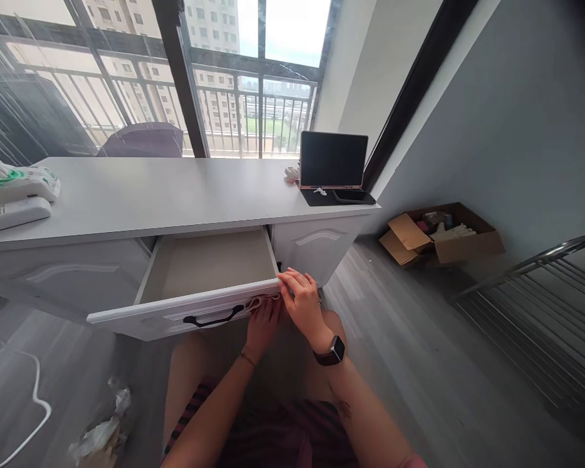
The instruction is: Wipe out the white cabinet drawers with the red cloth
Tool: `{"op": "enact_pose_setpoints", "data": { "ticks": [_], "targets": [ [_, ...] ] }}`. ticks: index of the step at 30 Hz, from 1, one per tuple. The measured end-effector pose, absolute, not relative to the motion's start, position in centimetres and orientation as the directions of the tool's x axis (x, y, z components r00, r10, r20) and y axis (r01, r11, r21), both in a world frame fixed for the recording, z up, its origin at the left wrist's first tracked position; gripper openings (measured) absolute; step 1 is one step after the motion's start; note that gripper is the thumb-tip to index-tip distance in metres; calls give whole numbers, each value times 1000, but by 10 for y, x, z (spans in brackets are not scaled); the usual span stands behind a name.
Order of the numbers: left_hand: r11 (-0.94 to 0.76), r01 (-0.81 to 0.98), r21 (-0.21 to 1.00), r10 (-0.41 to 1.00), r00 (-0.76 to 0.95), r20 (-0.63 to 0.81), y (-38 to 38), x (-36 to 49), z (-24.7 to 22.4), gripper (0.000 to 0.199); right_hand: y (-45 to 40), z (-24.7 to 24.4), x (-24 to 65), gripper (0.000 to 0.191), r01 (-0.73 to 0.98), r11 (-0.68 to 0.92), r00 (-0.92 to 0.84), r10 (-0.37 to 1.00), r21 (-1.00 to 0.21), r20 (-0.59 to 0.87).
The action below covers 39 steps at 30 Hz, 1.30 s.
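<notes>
A white drawer [214,263] is pulled out from the white cabinet [175,188], and its inside shows nothing. On its front is a black handle [214,320]. My left hand [264,325] presses a bunched beige cloth [260,301] against the drawer front, right of the handle; its fingers are together over the cloth. My right hand [299,296], with a dark watch on the wrist, rests its fingertips on the right top corner of the drawer front. Its fingers are bent and slightly apart, with nothing seen between them.
On the cabinet top stand a tablet [333,160], a phone [353,196] and, at the left, a plastic pack [22,184]. An open cardboard box [468,247] and a metal rack [541,299] are at the right. Plastic bags [100,439] and a white cable [41,403] lie at the lower left.
</notes>
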<state>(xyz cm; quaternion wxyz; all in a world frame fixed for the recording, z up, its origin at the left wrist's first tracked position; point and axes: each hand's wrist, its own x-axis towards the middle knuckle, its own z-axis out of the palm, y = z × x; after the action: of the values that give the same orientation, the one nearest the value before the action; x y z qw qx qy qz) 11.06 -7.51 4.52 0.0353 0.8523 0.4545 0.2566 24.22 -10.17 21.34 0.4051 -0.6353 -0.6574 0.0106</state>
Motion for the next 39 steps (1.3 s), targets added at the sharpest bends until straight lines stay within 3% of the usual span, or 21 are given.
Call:
{"op": "enact_pose_setpoints", "data": {
  "ticks": [4, 7, 12, 20, 23, 28, 32, 36, 39],
  "targets": [
    [-798, 594, 99, 577, 708, 407, -65, 58, 62, 64, -101, 212, 243, 34, 836, 197, 132, 833, -512, 537],
    [-845, 526, 91, 516, 760, 395, -58, 10, 68, 74, -100, 209, 243, 36, 839, 198, 136, 825, -506, 549],
    [-754, 624, 206, 656, 691, 304, -57, -85, 63, 71, -97, 203, 243, 35, 827, 221, 150, 800, -517, 581],
    [-469, 801, 371, 855, 308, 417, -65, -183, 84, 50, -96, 202, 241, 37, 816, 232, 168, 781, -530, 601],
    [-391, 808, 441, 859, 148, 490, -67, -170, 96, 54, -97, 203, 240, 37, 809, 234, 173, 783, -540, 598],
    [-376, 757, 534, 800, -26, 600, -74, -85, 133, 93, -98, 204, 240, 36, 787, 233, 183, 796, -571, 577],
    [-331, 761, 558, 777, -115, 618, -78, 6, 146, 92, -100, 203, 239, 37, 793, 228, 183, 795, -565, 578],
    [-452, 803, 388, 767, 128, 629, -81, 82, 126, 58, -100, 202, 240, 37, 817, 240, 161, 778, -524, 607],
    [-528, 823, 210, 667, 248, 702, -82, 113, 117, 54, -99, 202, 242, 37, 835, 252, 133, 770, -489, 623]
  ]
}}
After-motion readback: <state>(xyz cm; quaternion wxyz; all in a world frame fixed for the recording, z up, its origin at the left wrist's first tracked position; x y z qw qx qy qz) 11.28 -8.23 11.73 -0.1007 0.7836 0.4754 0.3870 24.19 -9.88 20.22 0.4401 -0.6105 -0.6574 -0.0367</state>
